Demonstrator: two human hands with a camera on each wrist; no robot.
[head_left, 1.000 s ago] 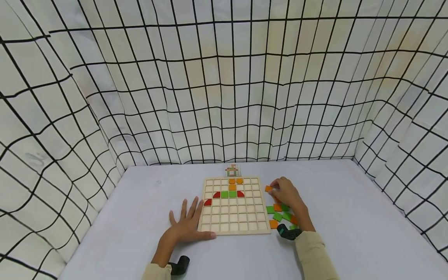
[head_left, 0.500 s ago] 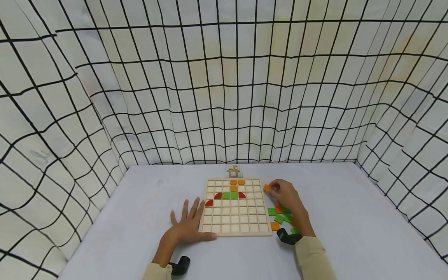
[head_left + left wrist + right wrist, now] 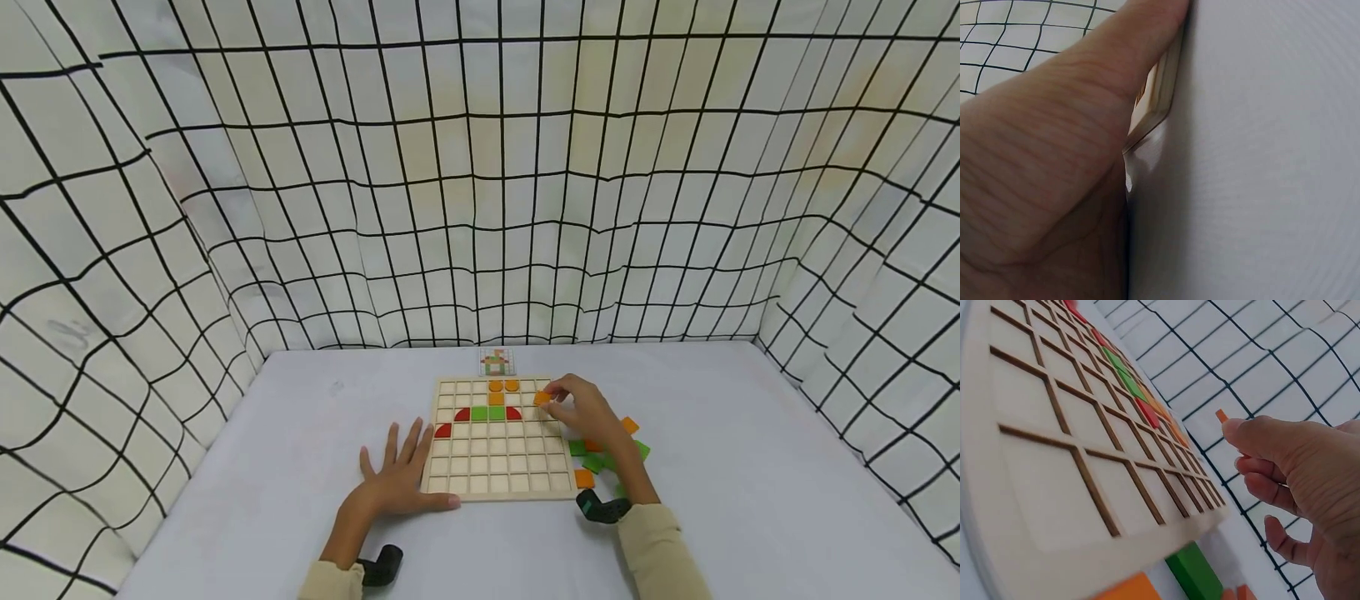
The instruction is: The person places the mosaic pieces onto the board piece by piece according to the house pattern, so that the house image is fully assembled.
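Observation:
Between thumb and fingertips my right hand (image 3: 588, 410) pinches an orange square tile (image 3: 542, 398), held over the upper right of a wooden grid board (image 3: 498, 462). In the right wrist view the tile's edge (image 3: 1222, 416) juts past the thumb. My left hand (image 3: 397, 483) rests with spread, straight fingers at the board's lower left corner, its thumb along the front edge. Set in the board are two orange rounded tiles (image 3: 503, 386), an orange square (image 3: 496, 399), two green squares (image 3: 487, 413) and red quarter-round tiles (image 3: 443, 431). The left wrist view shows mostly the thumb side of that hand.
Loose green tiles (image 3: 592, 462) and orange tiles (image 3: 584, 479) lie right of the board, partly hidden under the right forearm. A small card with a coloured pattern (image 3: 496, 362) lies behind the board. A white curtain with black grid lines (image 3: 525, 208) surrounds the white table (image 3: 285, 433).
My right hand has moved left with the orange tile, from beside the board to above its upper right cells. The left hand stays in place.

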